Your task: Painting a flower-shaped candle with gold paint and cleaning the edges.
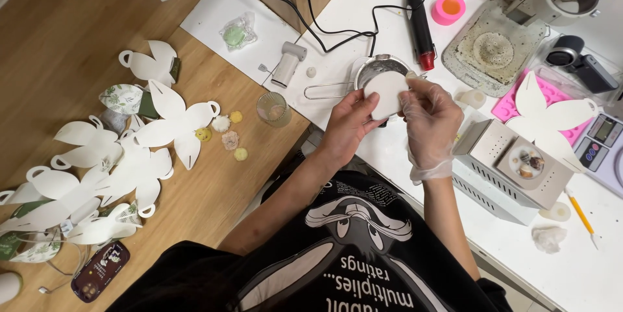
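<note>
We pinch a white disc (pixel 387 93) between bare left hand (pixel 348 127) and gloved right hand (pixel 429 120) above the small metal pot (pixel 376 68); flat white cutouts (pixel 170 124) lie unfolded on the wooden table (pixel 58 46).

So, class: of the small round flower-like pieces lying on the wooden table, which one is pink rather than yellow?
The pink piece in the middle of the cluster. The three yellow pieces around it lie above, left and below.

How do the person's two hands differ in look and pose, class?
The right hand wears a clear plastic glove; the left hand is bare. The left hand cups the white disc from below and behind; the right hand pinches its right edge with its fingertips. Both hold the same disc, above the metal pot.
</note>
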